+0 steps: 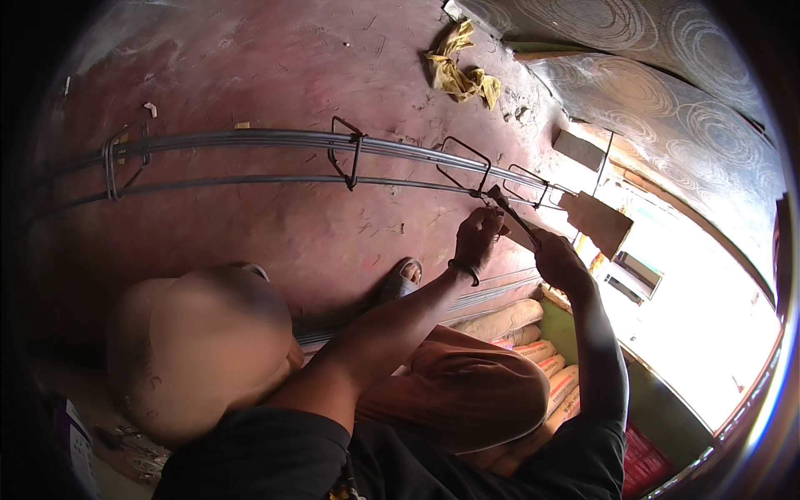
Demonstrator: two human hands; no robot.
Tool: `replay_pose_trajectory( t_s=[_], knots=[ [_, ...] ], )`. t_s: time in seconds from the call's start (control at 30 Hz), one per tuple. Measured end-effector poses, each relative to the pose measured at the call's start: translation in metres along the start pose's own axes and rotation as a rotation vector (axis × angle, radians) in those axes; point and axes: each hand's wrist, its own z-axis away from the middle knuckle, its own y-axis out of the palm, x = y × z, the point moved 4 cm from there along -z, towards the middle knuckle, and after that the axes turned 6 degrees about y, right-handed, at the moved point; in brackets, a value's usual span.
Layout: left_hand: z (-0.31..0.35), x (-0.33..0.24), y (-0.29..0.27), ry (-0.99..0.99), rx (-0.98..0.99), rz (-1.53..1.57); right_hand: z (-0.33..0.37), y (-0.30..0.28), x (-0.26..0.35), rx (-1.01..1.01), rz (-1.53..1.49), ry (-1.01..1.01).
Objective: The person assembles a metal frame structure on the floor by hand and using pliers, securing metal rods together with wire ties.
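Note:
Steel bars run across the view, joined by square wire stirrups into a long cage. My right hand grips the handles of dark pincers. Their head rests at the lower bar, beside the corner of a stirrup. Just below that corner, my left hand is closed, fingertips pinched together near the bar. Whatever it pinches is too small to make out. A dark bracelet circles my left wrist.
Another person is close at my left, a sandalled foot near the cage. Stacked filled sacks and more loose bars lie beyond my knee. Yellow cloth or plastic lies on the reddish floor. Bright daylight enters at right.

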Motion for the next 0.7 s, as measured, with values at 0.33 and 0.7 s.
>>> replay_pose_trajectory(
  t_s=[0.33,0.7],
  knots=[
    [0.010,-0.020,0.005,-0.062,-0.120,-0.522,0.006,-0.016,0.024,-0.146,0.394,-0.134],
    [-0.007,0.019,-0.040,-0.056,-0.241,-0.209,-0.001,-0.002,0.011,-0.159,0.218,-0.181]
  ],
)
